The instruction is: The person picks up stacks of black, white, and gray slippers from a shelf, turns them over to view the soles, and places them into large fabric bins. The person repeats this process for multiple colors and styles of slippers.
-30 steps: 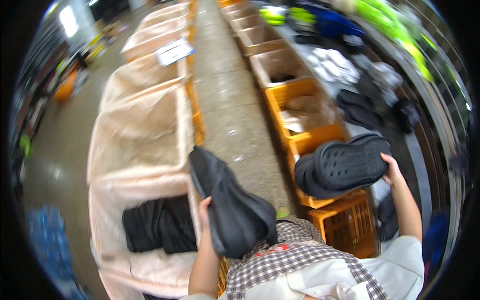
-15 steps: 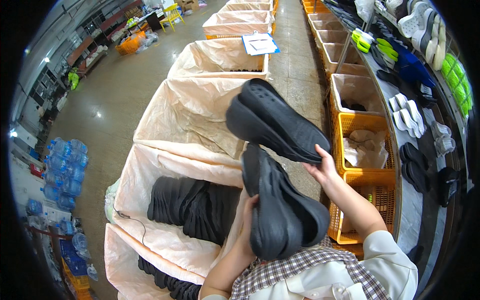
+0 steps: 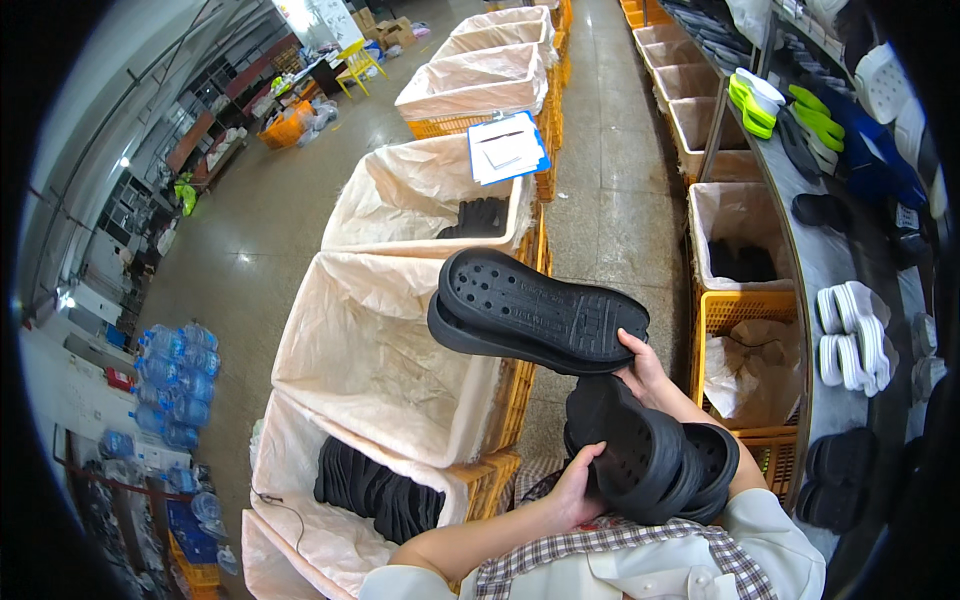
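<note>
My right hand (image 3: 645, 368) grips the toe end of a pair of black shoe soles (image 3: 540, 310) stacked one on the other, held over the edge of a lined crate. The top sole shows small round holes at its far left end. Lower down, close to my body, my left hand (image 3: 572, 492) holds more black soles (image 3: 650, 465), thumb on top and the other fingers mostly hidden beneath. Left of my hands, a lined crate (image 3: 285, 420) contains a packed row of black soles (image 3: 375, 490). A larger lined crate (image 3: 300, 330) stands just beyond it.
More lined crates (image 3: 345, 210) run ahead in a row, one bearing a blue clipboard (image 3: 508, 150). On the right, orange crates (image 3: 750, 300) stand below a shelf with white soles (image 3: 850, 340) and green ones (image 3: 752, 105). Blue water bottles (image 3: 175, 385) stand at far left.
The view has moved forward along the crates. The right-hand soles have turned to show their holed top and dropped lower. The left-hand soles have shifted right, closer to my right forearm.
</note>
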`<state>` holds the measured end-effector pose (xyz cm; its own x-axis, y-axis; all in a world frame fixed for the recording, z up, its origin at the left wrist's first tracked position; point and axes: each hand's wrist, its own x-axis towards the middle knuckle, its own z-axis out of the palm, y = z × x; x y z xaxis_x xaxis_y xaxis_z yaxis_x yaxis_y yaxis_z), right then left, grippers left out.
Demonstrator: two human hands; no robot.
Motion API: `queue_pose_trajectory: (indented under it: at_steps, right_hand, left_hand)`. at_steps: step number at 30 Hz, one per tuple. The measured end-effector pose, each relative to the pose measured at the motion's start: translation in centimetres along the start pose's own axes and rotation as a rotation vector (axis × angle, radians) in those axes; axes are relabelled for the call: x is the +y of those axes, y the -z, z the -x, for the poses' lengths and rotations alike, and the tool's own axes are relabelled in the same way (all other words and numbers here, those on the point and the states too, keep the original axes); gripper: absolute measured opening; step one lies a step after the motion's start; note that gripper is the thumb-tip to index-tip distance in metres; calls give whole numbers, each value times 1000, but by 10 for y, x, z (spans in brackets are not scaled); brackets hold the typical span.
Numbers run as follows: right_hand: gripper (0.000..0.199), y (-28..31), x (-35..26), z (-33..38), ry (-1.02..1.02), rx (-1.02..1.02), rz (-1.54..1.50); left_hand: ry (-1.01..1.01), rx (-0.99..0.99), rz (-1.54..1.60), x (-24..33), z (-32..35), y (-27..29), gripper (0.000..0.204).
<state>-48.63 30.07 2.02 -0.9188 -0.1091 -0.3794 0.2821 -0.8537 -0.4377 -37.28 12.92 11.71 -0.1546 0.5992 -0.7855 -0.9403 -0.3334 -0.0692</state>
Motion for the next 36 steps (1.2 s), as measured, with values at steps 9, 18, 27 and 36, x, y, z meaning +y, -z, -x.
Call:
queue_pose_trajectory:
  at_steps: [9, 18, 27, 36]
  right_hand:
    - [46, 9, -118, -76, 400, 2, -102]
    - [44, 13, -243, -226, 313, 131, -114]
    - [46, 0, -353, -381, 248, 289, -234]
    - [44, 27, -499, -566, 227, 218, -233]
  left_hand:
    - [76, 39, -133, 104, -64, -109, 58]
    - [213, -65, -239, 273, -154, -218, 65]
    - [315, 93, -175, 436, -221, -346, 62]
    - [223, 111, -214, 572, -332, -493, 69]
